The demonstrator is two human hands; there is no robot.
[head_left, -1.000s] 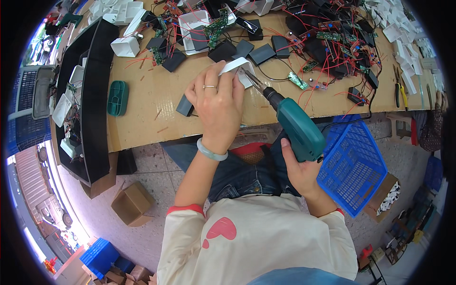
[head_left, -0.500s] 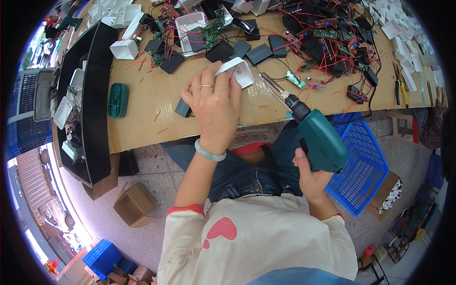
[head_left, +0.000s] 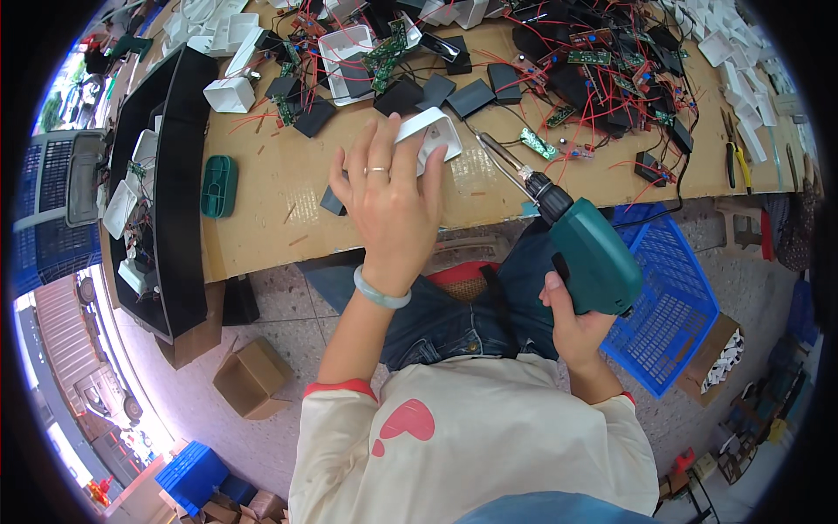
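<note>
My left hand (head_left: 394, 196) is over a white plastic case (head_left: 447, 140) on the cardboard-covered table. Its fingers have come apart, the thumb close to the case's near edge; what lies under the palm is hidden. A small black box (head_left: 333, 202) shows partly beside that hand. My right hand (head_left: 576, 325) is wrapped round the handle of a green soldering gun (head_left: 597, 253). The gun's metal tip, with a thin tube alongside, points up and left toward the case without visibly touching it. A green circuit board (head_left: 539, 143) lies just beyond the tip.
Red-wired boards and black boxes (head_left: 471, 98) heap the far side. White cases (head_left: 738, 87) pile up at far right, near pliers (head_left: 740, 166). A black tray (head_left: 179, 192) and green box (head_left: 218, 186) stand left. A blue crate (head_left: 668, 306) sits below the table edge.
My left hand's fingers have spread and straightened off the white case, which stays nearly in place. The right hand and soldering gun have hardly moved.
</note>
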